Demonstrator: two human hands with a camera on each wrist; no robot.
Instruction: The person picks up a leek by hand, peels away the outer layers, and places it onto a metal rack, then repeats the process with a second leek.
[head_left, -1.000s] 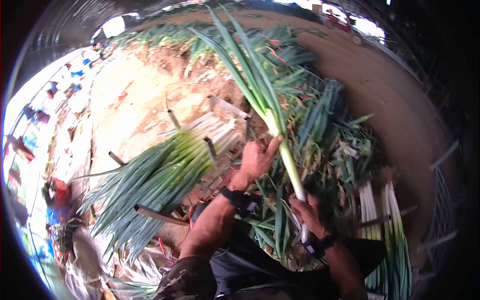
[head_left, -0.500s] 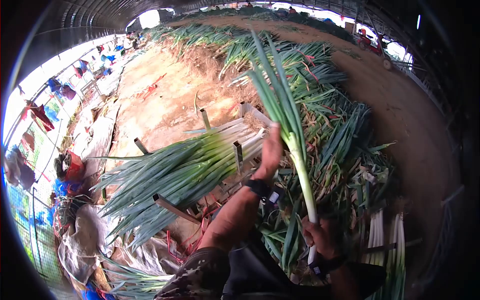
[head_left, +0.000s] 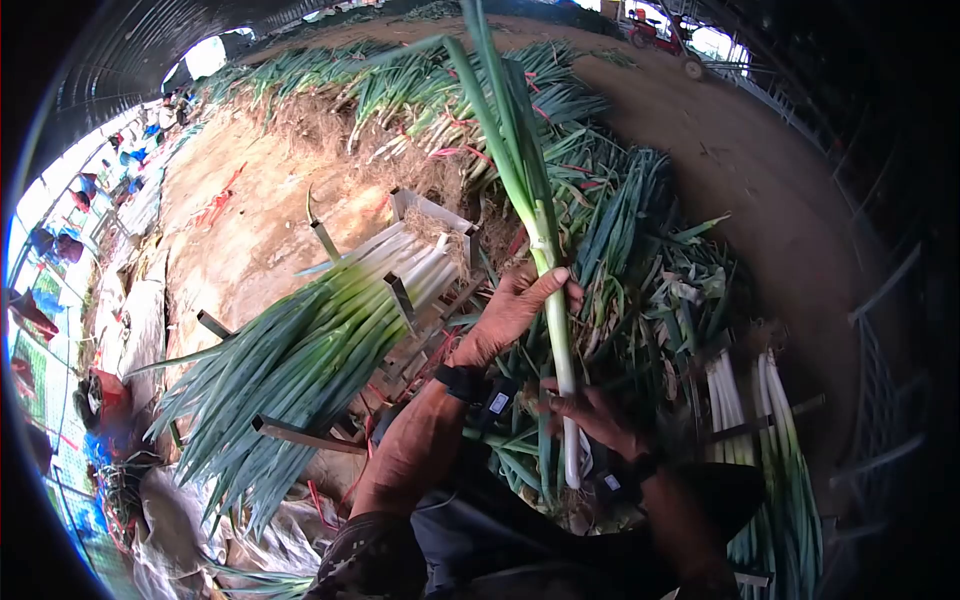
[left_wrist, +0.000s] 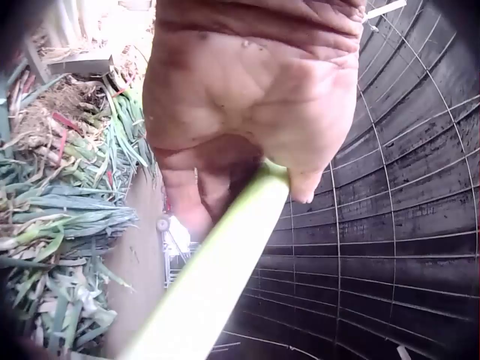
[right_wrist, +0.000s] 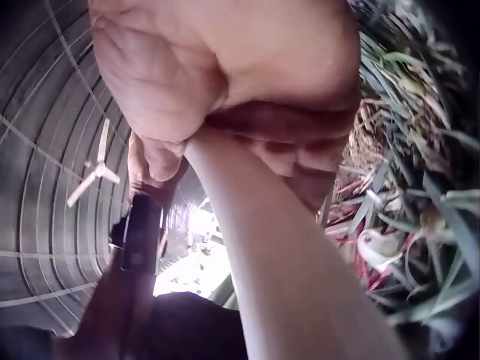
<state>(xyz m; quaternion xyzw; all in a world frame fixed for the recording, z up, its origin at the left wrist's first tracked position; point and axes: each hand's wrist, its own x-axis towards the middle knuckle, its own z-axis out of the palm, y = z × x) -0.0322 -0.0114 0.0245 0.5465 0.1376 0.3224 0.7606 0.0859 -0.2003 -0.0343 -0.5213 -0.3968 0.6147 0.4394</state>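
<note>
The person is holding one long green-and-white spring onion stalk nearly upright in front of the body, its dark green leaves fanning out towards the top of the head view. The left hand is gripping the pale green part of the stalk, where white is turning to leaf, with the fingers curling round it and the thumb lying across. The left wrist view is showing the same grip, with the stalk running out from under the palm. The right hand is closing round the white shaft lower down, near the root end. In the right wrist view its fingers are wrapping tightly round the shaft.

Just beside the left forearm, a thick bundle of cleaned green onions is lying in a grey metal rack with upright posts, its white ends pointing towards the rack's far end. A loose heap of untrimmed onions is covering the earth floor behind the hands. Trimmed white stalks are lying near the floor's right edge.
</note>
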